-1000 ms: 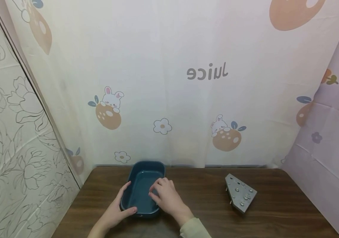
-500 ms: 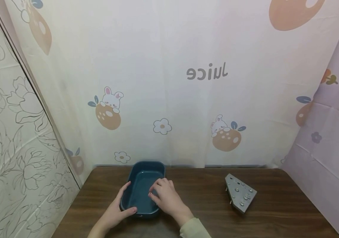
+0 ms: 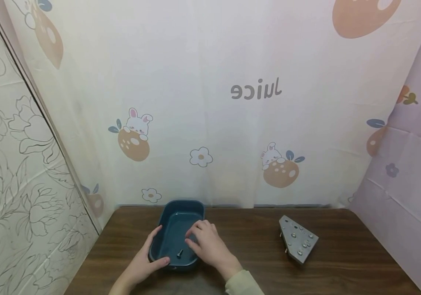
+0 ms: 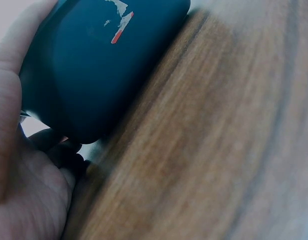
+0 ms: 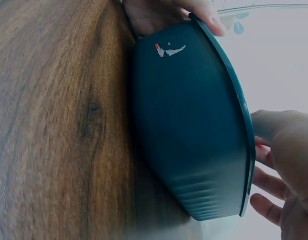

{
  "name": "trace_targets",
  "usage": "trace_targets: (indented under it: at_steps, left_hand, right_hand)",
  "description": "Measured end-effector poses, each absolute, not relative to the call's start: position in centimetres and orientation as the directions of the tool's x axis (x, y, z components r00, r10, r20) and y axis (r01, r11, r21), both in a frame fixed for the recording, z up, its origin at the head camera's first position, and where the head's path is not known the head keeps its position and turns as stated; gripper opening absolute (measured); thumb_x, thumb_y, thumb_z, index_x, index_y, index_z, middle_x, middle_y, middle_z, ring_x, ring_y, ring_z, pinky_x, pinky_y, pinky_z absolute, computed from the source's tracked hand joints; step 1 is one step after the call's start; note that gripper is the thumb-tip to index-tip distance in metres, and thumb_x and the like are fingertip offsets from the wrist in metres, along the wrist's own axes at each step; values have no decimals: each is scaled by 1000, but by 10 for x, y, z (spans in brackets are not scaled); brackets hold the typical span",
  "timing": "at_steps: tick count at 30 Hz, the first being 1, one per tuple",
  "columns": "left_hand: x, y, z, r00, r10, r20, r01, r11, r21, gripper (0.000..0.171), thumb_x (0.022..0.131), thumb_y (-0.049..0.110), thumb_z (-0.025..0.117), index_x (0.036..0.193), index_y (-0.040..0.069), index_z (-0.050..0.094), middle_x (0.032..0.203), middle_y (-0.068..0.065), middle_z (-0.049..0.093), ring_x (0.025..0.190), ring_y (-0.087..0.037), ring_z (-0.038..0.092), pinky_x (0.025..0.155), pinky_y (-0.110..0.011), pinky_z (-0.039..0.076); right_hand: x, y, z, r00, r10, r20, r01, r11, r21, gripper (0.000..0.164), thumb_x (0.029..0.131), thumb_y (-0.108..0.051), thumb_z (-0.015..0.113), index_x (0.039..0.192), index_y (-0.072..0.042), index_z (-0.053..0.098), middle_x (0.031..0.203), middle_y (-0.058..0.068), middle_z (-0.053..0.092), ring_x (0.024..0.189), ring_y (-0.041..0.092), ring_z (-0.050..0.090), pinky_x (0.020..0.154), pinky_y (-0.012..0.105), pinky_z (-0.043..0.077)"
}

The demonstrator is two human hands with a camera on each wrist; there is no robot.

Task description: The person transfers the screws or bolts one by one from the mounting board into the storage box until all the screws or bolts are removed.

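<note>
A dark teal plastic bin (image 3: 173,235) sits on the wooden table, and in its near end lies a small metal bolt (image 3: 179,253). My left hand (image 3: 140,262) grips the bin's near left corner, thumb over the rim and fingers along the outer side. Over the bin's right rim hangs my right hand (image 3: 208,246), its fingers loosely bent with nothing visible between them. From the right wrist view, the right hand (image 5: 291,165) is by the rim and the left hand (image 5: 163,15) is at the bin's end. The left wrist view shows the bin wall (image 4: 94,75) against the left palm.
To the right on the table (image 3: 247,262) lies a grey angular metal block (image 3: 299,239) with several screws and holes. A printed curtain (image 3: 210,123) hangs behind the table's back edge, with further patterned sheets at both sides.
Half a second ago my right fingertips pinched something small over the bin. They have let go, and the bolt now lies on the bin's floor. The left hand has stayed put.
</note>
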State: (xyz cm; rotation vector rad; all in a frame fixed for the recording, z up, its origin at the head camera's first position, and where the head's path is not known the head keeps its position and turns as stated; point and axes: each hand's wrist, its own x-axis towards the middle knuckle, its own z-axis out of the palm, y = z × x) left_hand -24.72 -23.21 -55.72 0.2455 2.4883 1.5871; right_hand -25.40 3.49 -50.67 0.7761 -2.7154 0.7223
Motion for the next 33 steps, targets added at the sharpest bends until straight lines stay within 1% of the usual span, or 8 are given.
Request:
trace_targets:
  at_steps: [6, 13, 16, 18, 23, 27, 30, 33]
  left_hand:
    - [-247, -231, -557, -971, 231, -66, 38, 418, 908, 87, 90, 37, 75, 156, 46, 20, 162, -19, 24, 135, -42, 40, 100, -67, 41]
    - [-246, -233, -558, -972, 230, -40, 66, 434, 898, 88, 89, 38, 77, 155, 48, 19, 163, -18, 23, 138, -45, 37, 101, -69, 38]
    - [-246, -233, -559, -973, 227, -49, 55, 430, 901, 88, 89, 38, 77, 156, 47, 20, 163, -18, 23, 136, -44, 38, 101, -69, 39]
    - [-246, -234, -559, -973, 226, -52, 52, 432, 900, 88, 89, 38, 76, 156, 47, 20, 163, -18, 23, 135, -44, 39, 100, -69, 39]
    - [-245, -234, -560, -972, 232, -28, 79, 438, 896, 90, 88, 37, 77, 157, 44, 20, 163, -17, 22, 139, -45, 35, 102, -69, 37]
    - [-245, -234, -560, -972, 235, -22, 86, 440, 894, 90, 89, 37, 77, 157, 44, 20, 164, -17, 23, 140, -45, 34, 102, -69, 37]
    - [-245, -233, -559, -973, 230, -32, 77, 449, 890, 89, 89, 39, 76, 156, 46, 19, 163, -18, 23, 139, -46, 36, 101, -69, 38]
    - [-245, -233, -557, -972, 232, -31, 77, 440, 895, 89, 89, 38, 77, 157, 45, 20, 164, -17, 22, 140, -46, 34, 102, -71, 36]
  right_hand:
    - [-251, 43, -505, -831, -424, 360, -550, 721, -420, 14, 96, -36, 71, 107, -29, 73, 109, -12, 59, 108, 11, 49, 99, 42, 45]
    - [-247, 59, -503, -795, -418, 438, -587, 711, -387, 11, 95, -32, 71, 104, -26, 73, 108, -12, 61, 106, 12, 52, 97, 44, 44]
    - [-246, 67, -501, -800, -405, 443, -581, 710, -398, 10, 95, -32, 72, 104, -27, 73, 107, -13, 61, 105, 10, 52, 97, 44, 44]
    - [-245, 73, -499, -798, -398, 454, -582, 705, -405, 10, 95, -31, 72, 104, -25, 74, 106, -12, 61, 105, 11, 52, 96, 45, 44]
    - [-241, 90, -497, -802, -371, 468, -571, 705, -420, 12, 94, -28, 74, 104, -22, 74, 106, -11, 61, 105, 12, 53, 96, 47, 45]
    - [-237, 105, -500, -805, -345, 483, -558, 718, -416, 12, 92, -28, 77, 103, -24, 73, 104, -14, 60, 104, 10, 53, 95, 47, 46]
    - [-235, 117, -503, -793, -325, 516, -559, 724, -404, 12, 91, -27, 78, 101, -25, 73, 103, -15, 60, 102, 9, 53, 93, 45, 47]
    - [-234, 127, -505, -774, -309, 552, -566, 728, -386, 11, 90, -26, 79, 100, -25, 74, 103, -15, 60, 102, 9, 54, 90, 45, 48]
